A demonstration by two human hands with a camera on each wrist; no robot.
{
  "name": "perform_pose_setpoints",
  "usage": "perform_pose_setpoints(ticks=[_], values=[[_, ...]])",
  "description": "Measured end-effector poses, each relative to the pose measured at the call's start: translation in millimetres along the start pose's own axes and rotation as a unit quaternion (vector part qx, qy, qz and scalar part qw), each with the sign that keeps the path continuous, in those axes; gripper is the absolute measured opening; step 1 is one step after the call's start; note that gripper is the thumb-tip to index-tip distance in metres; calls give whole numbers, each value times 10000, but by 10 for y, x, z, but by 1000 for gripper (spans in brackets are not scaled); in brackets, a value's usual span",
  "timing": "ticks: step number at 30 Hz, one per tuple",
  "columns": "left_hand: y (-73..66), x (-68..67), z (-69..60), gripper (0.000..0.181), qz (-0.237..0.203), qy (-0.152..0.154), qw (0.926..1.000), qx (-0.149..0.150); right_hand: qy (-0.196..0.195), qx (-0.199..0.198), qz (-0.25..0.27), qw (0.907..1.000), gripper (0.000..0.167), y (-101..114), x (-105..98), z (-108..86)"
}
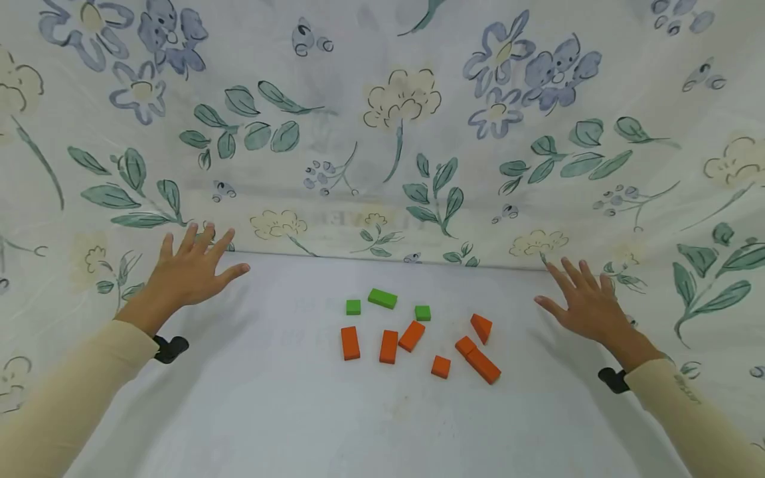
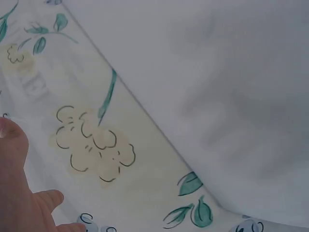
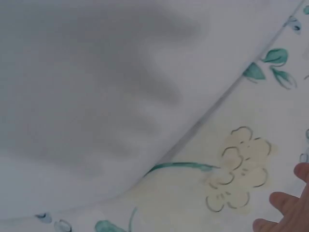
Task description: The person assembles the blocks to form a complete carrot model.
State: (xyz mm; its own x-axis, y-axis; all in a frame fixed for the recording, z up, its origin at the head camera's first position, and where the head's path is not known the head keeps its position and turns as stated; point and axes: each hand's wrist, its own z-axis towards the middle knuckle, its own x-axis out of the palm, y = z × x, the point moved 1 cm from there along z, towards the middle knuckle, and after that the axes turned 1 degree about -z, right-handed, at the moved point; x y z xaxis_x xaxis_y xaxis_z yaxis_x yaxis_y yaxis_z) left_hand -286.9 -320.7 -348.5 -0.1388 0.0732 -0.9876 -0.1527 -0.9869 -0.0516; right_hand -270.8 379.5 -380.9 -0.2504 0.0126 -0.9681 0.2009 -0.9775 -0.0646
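My left hand (image 1: 188,269) hovers above the table's far left part, fingers spread and straight, holding nothing. On the opposite side, my right hand (image 1: 588,305) is spread the same way with nothing in it. Between them lie toy blocks: a green rectangular block (image 1: 382,299), two small green blocks (image 1: 353,307), several orange rectangular blocks (image 1: 388,346), a small orange cube (image 1: 441,367) and an orange triangular block (image 1: 481,328). An orange block (image 1: 483,366) touches a smaller orange one at its upper end. Neither hand touches a block. Both wrist views show fingers at the edge, and no blocks.
The blocks lie on a white table (image 1: 269,411). A floral cloth (image 1: 358,199) hangs along its back edge and around the sides. Dark wrist straps (image 1: 171,349) are on both wrists. Hand shadows fall on the white surface.
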Motion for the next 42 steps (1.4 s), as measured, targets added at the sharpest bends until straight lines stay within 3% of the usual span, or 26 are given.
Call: perform_pose_setpoints(ticks=[10, 18, 23, 33, 42], values=[[-231, 22, -24, 95, -13, -63, 10000, 68, 24, -132, 366, 9992, 84, 311, -16, -37], [-299, 63, -56, 95, -63, -53, 9999, 95, -2, -315, 434, 9986, 84, 504, -84, -46], [-342, 36, -79, 96, 128, -140, 9997, 146, 24, -390, 399, 9984, 85, 604, -123, -48], [-451, 58, -165, 96, 230, 25, 9996, 189, 320, -601, 523, 9963, 86, 805, -153, -107], [-591, 84, -161, 95, 160, 43, 9994, 301, 289, -768, 634, 9946, 85, 998, -173, -79]])
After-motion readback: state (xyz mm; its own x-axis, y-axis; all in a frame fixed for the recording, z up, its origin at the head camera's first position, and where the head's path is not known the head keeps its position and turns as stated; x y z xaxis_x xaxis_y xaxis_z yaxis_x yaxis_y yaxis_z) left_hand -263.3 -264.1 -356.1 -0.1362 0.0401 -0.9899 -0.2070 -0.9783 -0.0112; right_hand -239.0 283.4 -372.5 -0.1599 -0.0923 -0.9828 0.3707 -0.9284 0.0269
